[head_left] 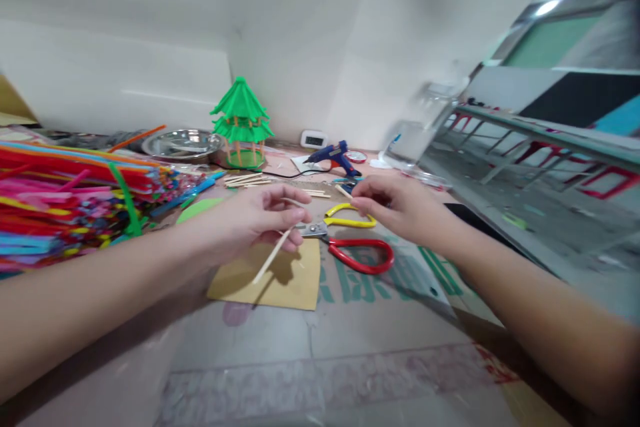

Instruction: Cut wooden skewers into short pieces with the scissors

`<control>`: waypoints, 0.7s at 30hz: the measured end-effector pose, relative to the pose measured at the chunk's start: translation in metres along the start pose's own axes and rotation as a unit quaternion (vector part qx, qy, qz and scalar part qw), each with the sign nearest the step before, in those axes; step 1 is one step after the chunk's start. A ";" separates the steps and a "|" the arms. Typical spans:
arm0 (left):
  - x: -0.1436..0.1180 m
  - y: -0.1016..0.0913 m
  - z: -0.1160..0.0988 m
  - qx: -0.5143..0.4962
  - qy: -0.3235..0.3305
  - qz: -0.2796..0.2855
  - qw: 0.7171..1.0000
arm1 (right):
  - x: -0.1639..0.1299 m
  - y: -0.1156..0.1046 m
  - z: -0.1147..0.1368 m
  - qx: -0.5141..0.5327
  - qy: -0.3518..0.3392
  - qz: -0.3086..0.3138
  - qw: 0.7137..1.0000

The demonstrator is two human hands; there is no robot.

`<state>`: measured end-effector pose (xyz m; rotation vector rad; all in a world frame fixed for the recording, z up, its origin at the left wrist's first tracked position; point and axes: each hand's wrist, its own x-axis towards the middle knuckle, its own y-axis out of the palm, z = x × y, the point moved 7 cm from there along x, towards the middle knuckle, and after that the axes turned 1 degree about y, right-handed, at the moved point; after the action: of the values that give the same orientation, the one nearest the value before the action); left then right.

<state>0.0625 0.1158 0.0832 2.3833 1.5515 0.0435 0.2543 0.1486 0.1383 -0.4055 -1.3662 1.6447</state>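
Note:
My left hand [260, 217] pinches a thin wooden stick [271, 255] that slants down over a square of brown card [290, 280]. My right hand [395, 203] holds a short wooden stick piece [344, 191] between thumb and fingers, its tip pointing toward the left hand. Between and just below both hands lie cutters with one yellow handle [350, 217] and one red handle [363, 253]. The picture is blurred by motion.
A big bundle of coloured pipe cleaners [65, 197] fills the left. Behind stand a green paper pagoda model [241, 121], a metal bowl [181, 143], loose sticks [247, 179], a blue glue gun [334, 156] and a small white clock [314, 139]. A clear container [423, 130] is far right.

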 end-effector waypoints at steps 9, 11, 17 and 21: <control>0.003 -0.013 -0.015 0.118 0.070 -0.029 0.990 | -0.001 -0.057 -0.130 -0.264 0.224 0.072 0.935; 0.000 -0.010 -0.019 0.161 0.094 -0.028 0.982 | -0.002 -0.057 -0.132 -0.259 0.222 0.053 0.939; -0.018 0.010 -0.035 0.215 0.195 -0.027 0.957 | -0.001 -0.016 -0.038 -0.032 0.079 0.028 0.996; -0.024 0.017 -0.035 0.205 0.250 -0.049 0.945 | -0.017 0.028 0.042 0.202 -0.062 0.034 0.977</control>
<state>0.0606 0.0958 0.1245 2.7574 2.0766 0.3635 0.2194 0.1114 0.1217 -0.1108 -1.0759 1.9771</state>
